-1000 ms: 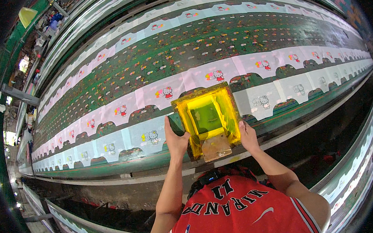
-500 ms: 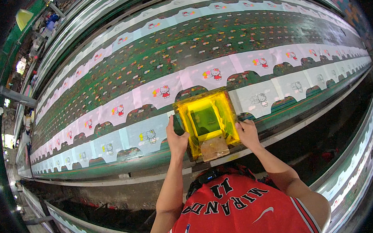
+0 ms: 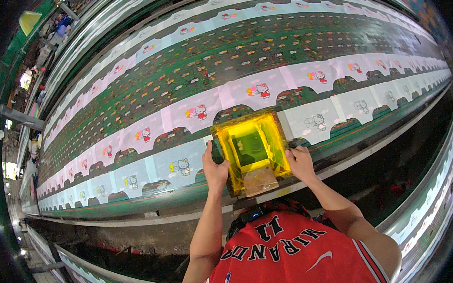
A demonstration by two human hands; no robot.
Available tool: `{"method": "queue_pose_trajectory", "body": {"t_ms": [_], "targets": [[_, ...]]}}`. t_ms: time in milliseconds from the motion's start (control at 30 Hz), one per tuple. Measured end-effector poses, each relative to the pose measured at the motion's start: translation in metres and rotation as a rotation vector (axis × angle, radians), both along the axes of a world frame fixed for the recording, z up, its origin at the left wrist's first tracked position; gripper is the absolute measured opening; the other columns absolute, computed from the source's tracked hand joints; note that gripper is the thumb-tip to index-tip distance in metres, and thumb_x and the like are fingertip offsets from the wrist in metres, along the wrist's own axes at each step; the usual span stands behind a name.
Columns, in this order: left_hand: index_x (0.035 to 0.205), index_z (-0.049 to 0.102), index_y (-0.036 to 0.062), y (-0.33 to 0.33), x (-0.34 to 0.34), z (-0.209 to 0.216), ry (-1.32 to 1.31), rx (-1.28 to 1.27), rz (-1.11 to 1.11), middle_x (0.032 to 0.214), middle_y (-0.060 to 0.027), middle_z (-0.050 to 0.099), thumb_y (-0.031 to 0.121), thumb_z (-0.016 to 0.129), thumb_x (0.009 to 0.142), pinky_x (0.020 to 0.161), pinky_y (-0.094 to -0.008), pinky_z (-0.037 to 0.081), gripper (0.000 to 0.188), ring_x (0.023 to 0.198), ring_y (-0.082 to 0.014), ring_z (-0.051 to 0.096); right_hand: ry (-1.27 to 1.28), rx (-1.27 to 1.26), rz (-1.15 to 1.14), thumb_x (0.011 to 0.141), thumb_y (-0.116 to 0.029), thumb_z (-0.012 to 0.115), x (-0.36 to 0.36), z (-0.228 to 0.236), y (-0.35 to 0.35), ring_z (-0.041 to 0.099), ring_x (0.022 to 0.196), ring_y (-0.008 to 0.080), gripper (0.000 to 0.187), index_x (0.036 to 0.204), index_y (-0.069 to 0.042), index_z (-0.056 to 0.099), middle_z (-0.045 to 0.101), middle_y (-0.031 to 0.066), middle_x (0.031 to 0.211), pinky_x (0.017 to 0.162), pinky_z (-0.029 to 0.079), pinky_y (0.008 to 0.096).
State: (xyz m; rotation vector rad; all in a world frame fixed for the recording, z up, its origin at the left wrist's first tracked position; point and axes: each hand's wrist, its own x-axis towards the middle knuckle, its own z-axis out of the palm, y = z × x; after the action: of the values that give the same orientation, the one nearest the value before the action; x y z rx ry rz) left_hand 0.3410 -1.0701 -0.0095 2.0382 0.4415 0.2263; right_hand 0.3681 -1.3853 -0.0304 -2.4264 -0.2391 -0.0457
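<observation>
A yellow-taped screen printing frame lies over the near row of fabric pieces, right in front of me. Its inner window is a translucent yellow-green mesh. A flat brown piece sits across its near edge. My left hand is closed on the frame's left side, and my right hand grips the right side. Left of the frame, a pale blue piece carries a printed cartoon cat with yellow balloons. To the right, a whitish piece shows the cat mostly in grey outline.
The long green printing table runs left to right, with rows of printed pink pieces beyond the near row. A pale rail follows its near edge. Another table with fabric stands at the lower right. Metal posts rise at the left.
The frame and both hands stay in nearly the same place, with only a very slight shift. Pale yellow marks now show more plainly through the mesh.
</observation>
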Motion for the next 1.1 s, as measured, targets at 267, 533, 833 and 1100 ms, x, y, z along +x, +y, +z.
{"method": "queue_pose_trajectory", "body": {"t_ms": [267,533,833,1100], "targets": [[0.163,0.037,0.0076,-0.003,0.003,0.005,0.062,-0.042,0.004,0.143,-0.025,0.05,-0.003,0.072,0.077,0.11,-0.0452,0.045,0.093,0.135,-0.0406,0.052,-0.04,0.03,-0.035,0.1,-0.024,0.066,-0.001,0.007,-0.002,0.058,0.095,0.0406,0.026,0.101,0.002,0.068,0.059,0.0188,0.095,0.084,0.047,0.051],[0.163,0.037,0.0076,0.001,0.001,0.0,0.059,-0.09,-0.004,0.145,-0.0255,0.049,-0.005,0.072,0.075,0.111,-0.0441,0.044,0.095,0.136,-0.0413,0.05,-0.138,0.119,0.6,0.086,-0.029,0.08,-0.04,0.078,0.04,0.055,0.116,0.0393,0.041,0.115,-0.003,0.067,0.058,0.0171,0.118,0.098,0.048,0.0524],[0.162,0.037,0.0061,0.003,0.002,-0.002,0.026,0.006,-0.036,0.142,-0.0256,0.05,-0.002,0.075,0.074,0.108,-0.0446,0.046,0.096,0.133,-0.042,0.052,-0.216,-0.168,0.611,0.077,-0.011,0.069,-0.036,0.077,0.062,0.061,0.111,0.0342,0.035,0.112,-0.005,0.068,0.063,0.0126,0.112,0.102,0.05,0.0473],[0.16,0.042,0.0084,0.0,-0.002,0.003,0.057,0.051,0.009,0.134,-0.0213,0.054,0.002,0.077,0.077,0.101,-0.0434,0.051,0.091,0.122,-0.0381,0.06,-0.187,-0.181,0.588,0.076,-0.005,0.069,0.022,0.087,0.081,0.064,0.107,0.0322,0.027,0.104,-0.004,0.069,0.065,0.0109,0.104,0.1,0.055,0.0418]]}}
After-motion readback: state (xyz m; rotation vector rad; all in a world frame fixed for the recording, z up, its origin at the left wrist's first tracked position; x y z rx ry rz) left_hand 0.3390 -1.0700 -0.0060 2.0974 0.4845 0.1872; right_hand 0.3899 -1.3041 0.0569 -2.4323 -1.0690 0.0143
